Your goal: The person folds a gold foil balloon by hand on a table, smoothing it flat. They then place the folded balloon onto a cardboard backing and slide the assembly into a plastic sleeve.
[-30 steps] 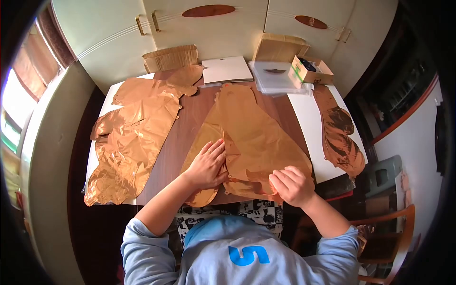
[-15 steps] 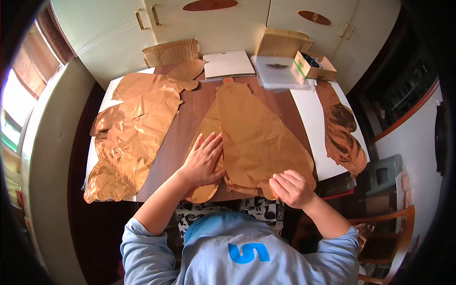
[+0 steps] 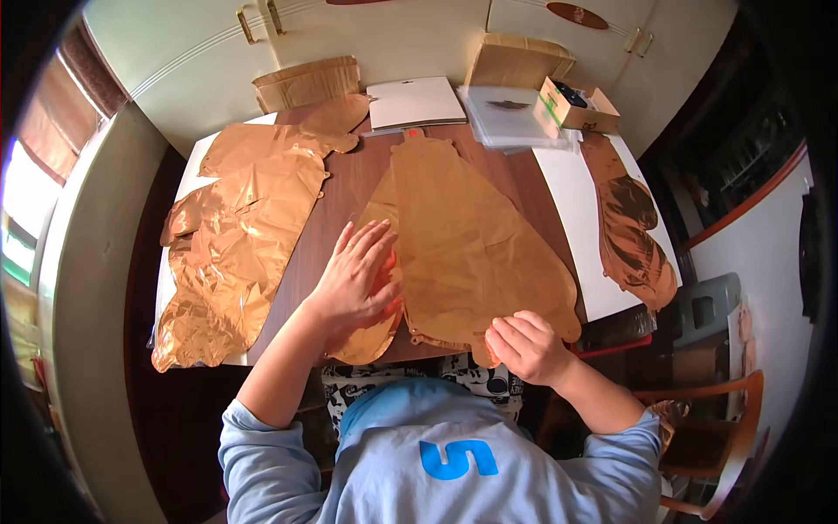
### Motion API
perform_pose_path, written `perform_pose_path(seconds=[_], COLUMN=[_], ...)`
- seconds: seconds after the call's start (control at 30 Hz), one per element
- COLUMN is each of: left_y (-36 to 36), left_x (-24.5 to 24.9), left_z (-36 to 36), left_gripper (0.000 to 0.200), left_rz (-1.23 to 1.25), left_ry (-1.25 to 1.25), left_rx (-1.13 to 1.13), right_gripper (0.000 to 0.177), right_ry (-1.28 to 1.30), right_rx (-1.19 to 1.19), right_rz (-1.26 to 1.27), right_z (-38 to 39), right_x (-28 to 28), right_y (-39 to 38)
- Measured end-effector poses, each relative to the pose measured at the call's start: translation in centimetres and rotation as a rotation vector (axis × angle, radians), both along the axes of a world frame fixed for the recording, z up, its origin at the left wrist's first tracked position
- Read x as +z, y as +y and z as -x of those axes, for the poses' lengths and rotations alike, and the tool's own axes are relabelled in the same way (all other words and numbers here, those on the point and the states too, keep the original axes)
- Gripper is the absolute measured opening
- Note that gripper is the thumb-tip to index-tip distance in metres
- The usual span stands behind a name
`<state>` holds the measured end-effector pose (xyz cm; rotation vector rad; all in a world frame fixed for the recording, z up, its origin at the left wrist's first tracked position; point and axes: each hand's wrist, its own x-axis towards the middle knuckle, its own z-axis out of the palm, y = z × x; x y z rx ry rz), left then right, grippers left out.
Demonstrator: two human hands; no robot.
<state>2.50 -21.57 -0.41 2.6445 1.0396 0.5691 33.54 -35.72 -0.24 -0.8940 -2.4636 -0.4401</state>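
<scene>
A flat, uninflated copper-gold foil balloon [image 3: 471, 236] lies in front of me, with small tabs along its edge and a red spot at its far tip. Its left part shows as a shinier layer beside the broad matte one. My left hand [image 3: 353, 275] hovers just over that shiny layer, fingers stretched out and holding nothing; the foil mirrors the hand in red. At the near right edge, my right hand [image 3: 528, 349] has its fingers closed in a pinch on the balloon's rim. The fingertips are partly hidden.
More crinkled foil balloons [image 3: 249, 227] spread over the left of the table. Another foil piece [image 3: 633, 218] rests on white board at the right. Along the back are a white board stack [image 3: 416, 103], clear plastic sheets [image 3: 506, 118], a small box [image 3: 578, 105] and cardboard [image 3: 307, 83].
My left hand has lifted off the foil and shifted slightly left; it lay flat on it before. The right hand keeps its pinch at the near edge. The view has tilted slightly.
</scene>
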Motion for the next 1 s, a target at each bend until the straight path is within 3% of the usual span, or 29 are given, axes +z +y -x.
perform_pose_path(seconds=[0.43,0.73,0.87,1.0], left_y=[2.8,4.2,4.0,3.6], left_x=[-1.5,-2.8,-2.3,-3.1], left_z=[-4.7,-5.6,-6.2,-6.4], left_gripper=[0.07,0.074,0.073,0.072], left_rz=[-0.091,-0.107,-0.103,-0.079], left_ry=[0.011,-0.007,-0.011,0.013], left_rx=[-0.08,-0.071,-0.073,-0.065], right_gripper=[0.022,0.032,0.028,0.039], right_ry=[-0.014,0.239,0.526,0.246], right_rx=[0.023,0.077,-0.351,-0.543], right_rz=[0.024,0.452,0.871,0.794], right_z=[-0.4,-2.5,-4.2,-4.4], right_x=[-0.5,6.2,5.3,1.4], right_y=[-0.4,2.7,10.4,20.3])
